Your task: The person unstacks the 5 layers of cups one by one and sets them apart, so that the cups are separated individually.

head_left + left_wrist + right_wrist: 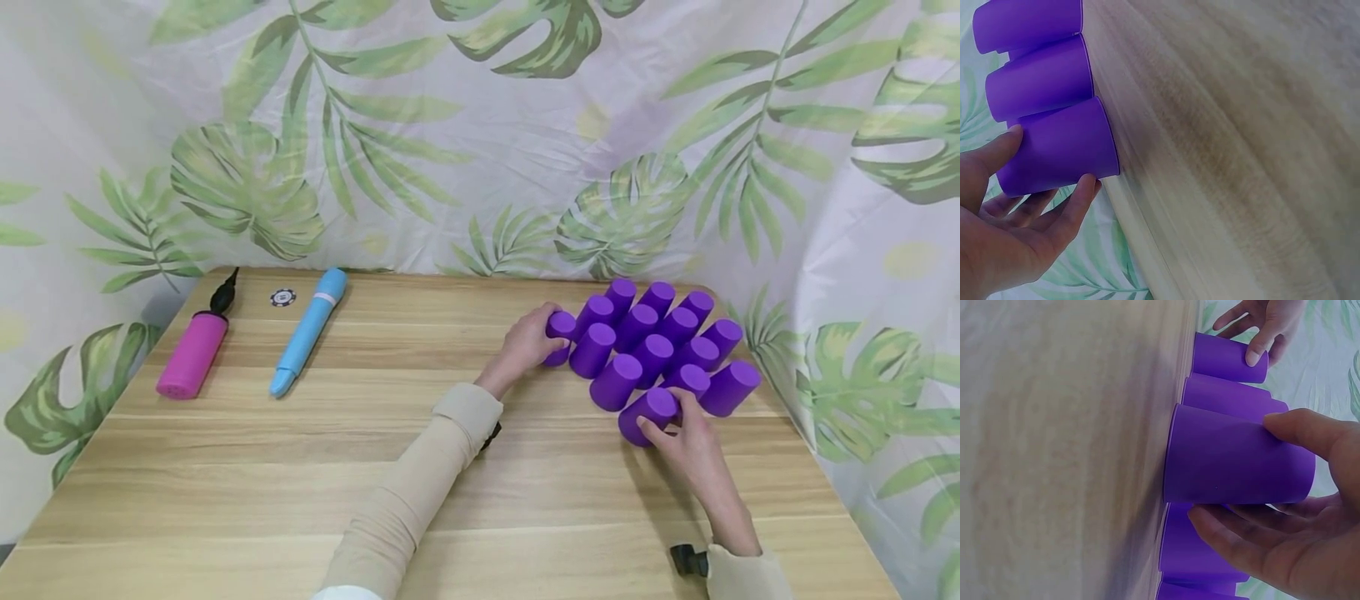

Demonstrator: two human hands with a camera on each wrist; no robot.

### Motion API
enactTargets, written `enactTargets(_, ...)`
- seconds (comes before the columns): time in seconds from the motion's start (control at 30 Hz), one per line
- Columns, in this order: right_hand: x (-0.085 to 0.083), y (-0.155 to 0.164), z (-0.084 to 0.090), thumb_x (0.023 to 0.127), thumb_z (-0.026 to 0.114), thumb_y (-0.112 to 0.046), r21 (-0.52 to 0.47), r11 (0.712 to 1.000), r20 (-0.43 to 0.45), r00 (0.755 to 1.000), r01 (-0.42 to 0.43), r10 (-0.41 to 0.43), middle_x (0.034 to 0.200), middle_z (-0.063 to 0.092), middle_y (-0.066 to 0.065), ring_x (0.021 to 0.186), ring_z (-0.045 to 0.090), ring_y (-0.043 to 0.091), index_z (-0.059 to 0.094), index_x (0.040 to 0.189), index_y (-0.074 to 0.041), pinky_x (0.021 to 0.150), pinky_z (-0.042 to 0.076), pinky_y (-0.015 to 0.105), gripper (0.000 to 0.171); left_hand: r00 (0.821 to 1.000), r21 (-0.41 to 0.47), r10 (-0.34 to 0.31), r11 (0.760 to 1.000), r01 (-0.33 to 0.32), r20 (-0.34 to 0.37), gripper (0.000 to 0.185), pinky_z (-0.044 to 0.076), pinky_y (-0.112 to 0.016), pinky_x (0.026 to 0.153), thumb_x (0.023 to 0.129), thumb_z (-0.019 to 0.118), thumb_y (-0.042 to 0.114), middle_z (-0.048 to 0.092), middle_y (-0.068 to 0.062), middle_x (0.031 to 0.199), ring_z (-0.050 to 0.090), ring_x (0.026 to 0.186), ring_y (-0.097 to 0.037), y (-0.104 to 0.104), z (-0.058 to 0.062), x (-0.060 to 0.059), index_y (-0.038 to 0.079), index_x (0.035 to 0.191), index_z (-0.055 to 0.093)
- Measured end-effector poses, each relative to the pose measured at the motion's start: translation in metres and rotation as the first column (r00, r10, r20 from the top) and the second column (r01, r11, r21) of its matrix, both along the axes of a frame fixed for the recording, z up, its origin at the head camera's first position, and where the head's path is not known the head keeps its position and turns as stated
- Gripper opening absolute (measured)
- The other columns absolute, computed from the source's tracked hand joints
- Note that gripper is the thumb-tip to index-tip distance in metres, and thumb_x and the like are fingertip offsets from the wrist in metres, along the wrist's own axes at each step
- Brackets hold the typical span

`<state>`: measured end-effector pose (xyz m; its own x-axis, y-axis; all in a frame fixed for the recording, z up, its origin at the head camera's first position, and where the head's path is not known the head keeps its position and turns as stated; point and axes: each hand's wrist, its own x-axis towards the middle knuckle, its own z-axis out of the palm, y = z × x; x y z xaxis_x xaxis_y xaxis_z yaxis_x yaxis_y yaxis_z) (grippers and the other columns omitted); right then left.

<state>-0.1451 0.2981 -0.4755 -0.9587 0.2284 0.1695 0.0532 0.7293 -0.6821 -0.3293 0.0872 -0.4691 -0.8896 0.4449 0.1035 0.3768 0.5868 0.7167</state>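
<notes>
Purple cups [660, 350] stand upside down in a tight cluster at the desk's [375, 467] far right. Left hand [525, 343] grasps the far-left cup [558, 333]; right hand [693, 446] grasps the nearest cup [647, 414]. Both fit snug against neighbours, so lift straight up with a light grip on the wall and don't drag sideways.

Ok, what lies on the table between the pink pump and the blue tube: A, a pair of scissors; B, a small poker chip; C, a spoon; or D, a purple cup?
B: a small round poker chip lies on the wooden table between the tops of the pink pump and the blue tube.
</notes>
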Motion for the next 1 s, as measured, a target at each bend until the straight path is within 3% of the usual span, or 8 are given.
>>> enactTargets(0.37, -0.011, -0.002, -0.002, 0.082, 0.074, -0.013, 0.031, 1.0, 0.021, 1.0, -0.003, 0.003, 0.116, 0.056, 0.03, 0.1, 0.06, 0.042, 0.043, 0.125, 0.006, 0.087, 0.051, 0.053, 0.056, 0.999, -0.022, 0.034, 0.999, -0.034, 0.004, 0.054, 0.051, -0.043, 0.09, 0.087, 0.072, 0.022, 0.061, -0.009, 0.124, 0.059, 0.112, -0.025, -0.002, -0.006, -0.004, 0.013, 0.135, 0.049)
enactTargets(0.5, -0.016, -0.002, -0.002, 0.083, 0.074, -0.016, 0.038, 0.999, 0.035, 0.999, 0.003, -0.004, 0.117, 0.056, 0.029, 0.099, 0.06, 0.041, 0.043, 0.126, 0.005, 0.086, 0.051, 0.051, 0.057, 1.0, -0.026, 0.028, 0.999, -0.028, 0.01, 0.071, 0.049, -0.045, 0.097, 0.088, 0.071, 0.029, 0.054, -0.014, 0.134, 0.055, 0.119, -0.029, -0.005, -0.01, -0.007, 0.011, 0.147, 0.035)
enactTargets(0.63, -0.016, -0.003, 0.001, 0.084, 0.074, -0.012, -0.007, 1.0, 0.01, 1.0, -0.023, 0.023, 0.121, 0.053, 0.033, 0.103, 0.059, 0.044, 0.037, 0.134, 0.009, 0.087, 0.052, 0.053, 0.066, 0.999, -0.05, 0.046, 0.998, -0.045, 0.005, 0.084, 0.042, -0.05, 0.105, 0.09, 0.065, 0.043, 0.04, -0.017, 0.147, 0.042, 0.132, -0.034, -0.011, -0.014, -0.006, 0.014, 0.154, 0.02)
enactTargets(0.73, -0.008, -0.004, 0.009, 0.083, 0.075, -0.008, 0.0, 0.999, -0.053, 0.998, -0.035, 0.035, 0.12, 0.051, 0.036, 0.105, 0.057, 0.048, 0.031, 0.139, 0.014, 0.089, 0.05, 0.056, 0.074, 0.997, -0.096, 0.058, 0.993, -0.062, -0.049, 0.083, 0.039, -0.054, 0.107, 0.091, 0.059, 0.051, 0.033, -0.015, 0.152, 0.033, 0.137, -0.037, -0.018, -0.012, -0.003, 0.014, 0.154, 0.019)
enactTargets(0.8, 0.001, -0.006, 0.018, 0.083, 0.075, -0.008, 0.063, 0.998, -0.106, 0.994, -0.023, 0.03, 0.12, 0.05, 0.036, 0.105, 0.055, 0.05, 0.031, 0.139, 0.015, 0.09, 0.048, 0.059, 0.075, 0.993, -0.122, 0.064, 0.99, -0.076, -0.1, 0.081, 0.039, -0.059, 0.105, 0.092, 0.056, 0.054, 0.032, -0.014, 0.153, 0.029, 0.138, -0.041, -0.026, -0.01, 0.0, 0.014, 0.153, 0.022)
enactTargets(1.0, 0.02, -0.014, 0.049, 0.087, 0.072, -0.021, 0.247, 0.968, -0.219, 0.976, 0.037, 0.018, 0.134, 0.047, 0.029, 0.118, 0.048, 0.048, 0.036, 0.144, 0.002, 0.092, 0.042, 0.064, 0.072, 0.965, -0.183, 0.074, 0.975, -0.122, -0.25, 0.071, 0.036, -0.066, 0.103, 0.094, 0.054, 0.051, 0.03, -0.015, 0.154, 0.02, 0.14, -0.046, -0.062, 0.001, 0.015, 0.019, 0.152, 0.029)
